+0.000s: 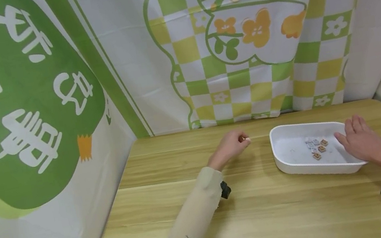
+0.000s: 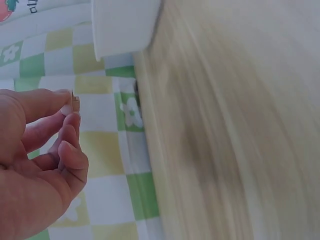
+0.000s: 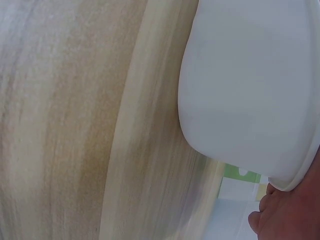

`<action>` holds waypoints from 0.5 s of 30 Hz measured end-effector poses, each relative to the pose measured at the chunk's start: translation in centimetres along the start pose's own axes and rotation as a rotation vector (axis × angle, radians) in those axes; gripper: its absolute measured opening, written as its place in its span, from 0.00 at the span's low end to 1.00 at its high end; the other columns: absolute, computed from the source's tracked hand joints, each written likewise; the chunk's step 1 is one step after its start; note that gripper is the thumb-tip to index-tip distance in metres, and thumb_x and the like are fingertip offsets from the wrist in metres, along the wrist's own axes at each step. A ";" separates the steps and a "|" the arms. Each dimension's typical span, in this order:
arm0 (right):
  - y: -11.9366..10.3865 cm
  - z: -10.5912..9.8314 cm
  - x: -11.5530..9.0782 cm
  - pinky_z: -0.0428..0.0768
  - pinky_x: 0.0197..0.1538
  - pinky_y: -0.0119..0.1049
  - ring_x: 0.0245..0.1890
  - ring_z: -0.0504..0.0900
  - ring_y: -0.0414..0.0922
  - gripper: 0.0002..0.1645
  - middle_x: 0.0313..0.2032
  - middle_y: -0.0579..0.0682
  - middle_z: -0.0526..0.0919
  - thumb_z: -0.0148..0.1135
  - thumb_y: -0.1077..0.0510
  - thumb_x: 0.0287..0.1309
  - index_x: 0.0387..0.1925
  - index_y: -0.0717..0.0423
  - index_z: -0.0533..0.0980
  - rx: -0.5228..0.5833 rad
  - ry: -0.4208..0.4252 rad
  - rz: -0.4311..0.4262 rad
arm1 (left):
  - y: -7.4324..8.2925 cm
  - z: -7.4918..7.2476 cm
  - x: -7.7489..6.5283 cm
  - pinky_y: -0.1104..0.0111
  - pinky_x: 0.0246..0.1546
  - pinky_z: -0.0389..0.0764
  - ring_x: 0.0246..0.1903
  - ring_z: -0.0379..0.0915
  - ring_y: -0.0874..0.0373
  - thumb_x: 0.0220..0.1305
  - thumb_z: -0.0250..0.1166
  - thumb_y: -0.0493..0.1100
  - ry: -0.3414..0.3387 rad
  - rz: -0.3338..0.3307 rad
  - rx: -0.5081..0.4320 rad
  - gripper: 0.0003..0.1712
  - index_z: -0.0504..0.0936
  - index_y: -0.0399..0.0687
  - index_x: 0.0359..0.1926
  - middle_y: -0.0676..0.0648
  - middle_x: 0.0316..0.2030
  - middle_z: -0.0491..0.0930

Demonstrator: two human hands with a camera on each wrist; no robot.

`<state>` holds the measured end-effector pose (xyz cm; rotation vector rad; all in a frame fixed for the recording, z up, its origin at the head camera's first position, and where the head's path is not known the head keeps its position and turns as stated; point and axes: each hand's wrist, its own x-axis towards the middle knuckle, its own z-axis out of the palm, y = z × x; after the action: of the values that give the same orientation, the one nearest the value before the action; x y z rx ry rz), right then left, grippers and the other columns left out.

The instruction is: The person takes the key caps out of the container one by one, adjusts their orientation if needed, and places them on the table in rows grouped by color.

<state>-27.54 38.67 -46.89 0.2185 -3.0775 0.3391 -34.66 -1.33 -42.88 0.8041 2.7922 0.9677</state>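
Small square piece (image 2: 75, 104), pinched between the left hand's (image 1: 231, 145) thumb and finger, presumably for precision, above the wooden table (image 1: 180, 150) towards its far edge. Right hand (image 1: 366, 141), fingers together, thumb apart, rests on the white tray's (image 1: 317, 166) right rim, probably steadying it; similar pieces (image 1: 321, 148) lie inside.

The tray (image 1: 290, 144) is white, the cloth (image 1: 259, 55) green-and-yellow checked.

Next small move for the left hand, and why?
Probably move the small tan piece rightward over the white, rounded rectangular tray: the left hand pinches it outside, small brown square pieces lie inside, and the right hand touches the tray.
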 end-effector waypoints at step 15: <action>-0.1 0.1 -0.1 0.41 0.70 0.68 0.69 0.33 0.79 0.49 0.65 0.89 0.35 0.25 0.41 0.76 0.64 0.90 0.40 -0.002 0.008 0.009 | -3.1 -1.0 -1.9 0.69 0.39 0.77 0.40 0.76 0.60 0.70 0.59 0.48 -0.057 -0.067 -0.011 0.12 0.82 0.49 0.47 0.49 0.42 0.82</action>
<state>-27.45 38.55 -46.93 0.2022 -3.0718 0.3368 -34.72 -4.92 -44.13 0.7204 2.7439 0.9336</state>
